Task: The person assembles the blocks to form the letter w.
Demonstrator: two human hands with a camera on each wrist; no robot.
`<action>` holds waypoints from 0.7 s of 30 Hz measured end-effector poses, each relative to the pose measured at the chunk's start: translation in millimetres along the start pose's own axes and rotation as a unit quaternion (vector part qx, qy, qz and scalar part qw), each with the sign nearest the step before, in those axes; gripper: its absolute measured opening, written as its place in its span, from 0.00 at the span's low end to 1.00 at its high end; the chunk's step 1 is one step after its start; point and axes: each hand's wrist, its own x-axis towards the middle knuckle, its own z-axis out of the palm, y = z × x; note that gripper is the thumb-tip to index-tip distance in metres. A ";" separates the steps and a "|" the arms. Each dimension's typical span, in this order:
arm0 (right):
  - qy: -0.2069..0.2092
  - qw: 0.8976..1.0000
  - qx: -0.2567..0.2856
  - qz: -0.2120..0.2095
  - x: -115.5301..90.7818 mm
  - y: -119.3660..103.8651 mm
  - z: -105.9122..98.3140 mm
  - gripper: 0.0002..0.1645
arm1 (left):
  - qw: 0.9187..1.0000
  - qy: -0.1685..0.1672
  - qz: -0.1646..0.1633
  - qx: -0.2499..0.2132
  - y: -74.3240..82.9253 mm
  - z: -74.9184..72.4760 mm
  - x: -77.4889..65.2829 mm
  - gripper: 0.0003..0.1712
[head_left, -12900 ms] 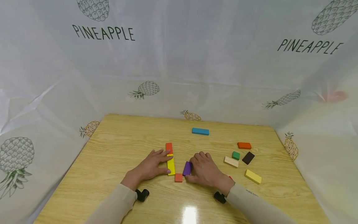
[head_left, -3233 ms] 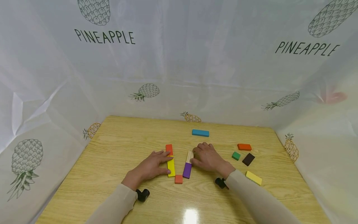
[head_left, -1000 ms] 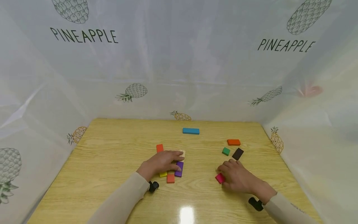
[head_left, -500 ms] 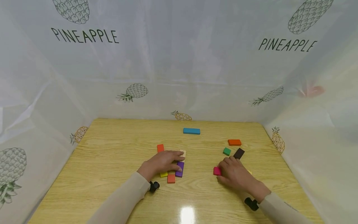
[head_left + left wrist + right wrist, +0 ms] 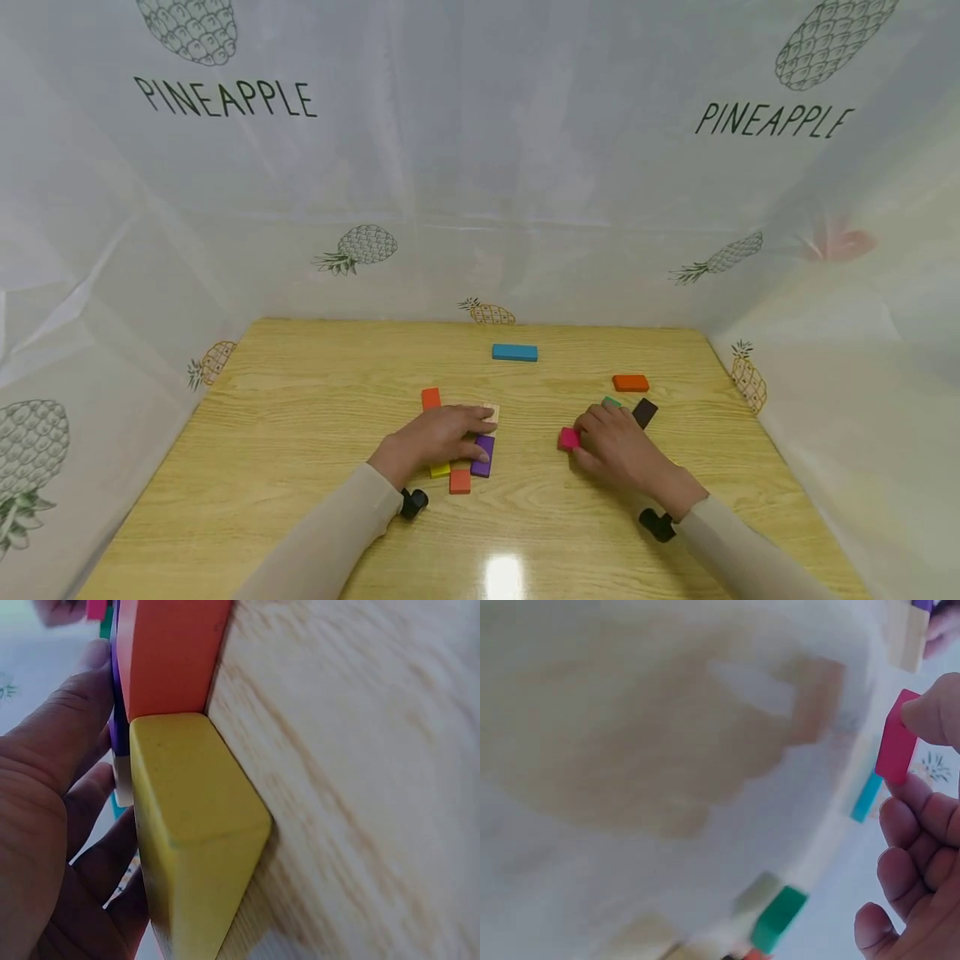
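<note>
A person's right hand (image 5: 618, 450) pinches a bright pink, rectangular wooden block (image 5: 568, 439) between thumb and fingertips, over the middle-right of a yellowish wood-grain table (image 5: 337, 358); whether the block touches the table, I cannot tell. The left hand (image 5: 435, 437) lies with fingers extended and slightly apart, thumb on a purple rectangular block (image 5: 483, 458) and fingertips on a pale, bare-wood block (image 5: 908, 637) set end to end with it. Under that hand, partly hidden, is a yellow oblong block (image 5: 199, 780), with a small, square coral-red block (image 5: 460, 482) just beside its near end. Just past the right hand sit a green block (image 5: 780, 919) and a dark brown rectangular one (image 5: 644, 412) — a flat orange-red block (image 5: 631, 383) lies beyond them. A long blue block (image 5: 515, 352) rests near the far edge.
</note>
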 end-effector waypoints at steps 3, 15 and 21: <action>-0.005 1.000 -0.005 -0.006 20.0 -0.3 2.9 0.11 | 1.000 -0.001 0.000 0.004 -0.2 0.2 0.4 0.35; -0.049 0.999 0.003 0.023 85.1 -12.1 13.4 0.12 | 1.000 -0.001 0.001 0.013 2.5 -1.5 2.1 0.36; -0.069 0.997 -0.002 0.021 101.3 -16.1 26.9 0.15 | 1.000 -0.001 -0.002 0.008 0.9 -2.3 1.0 0.36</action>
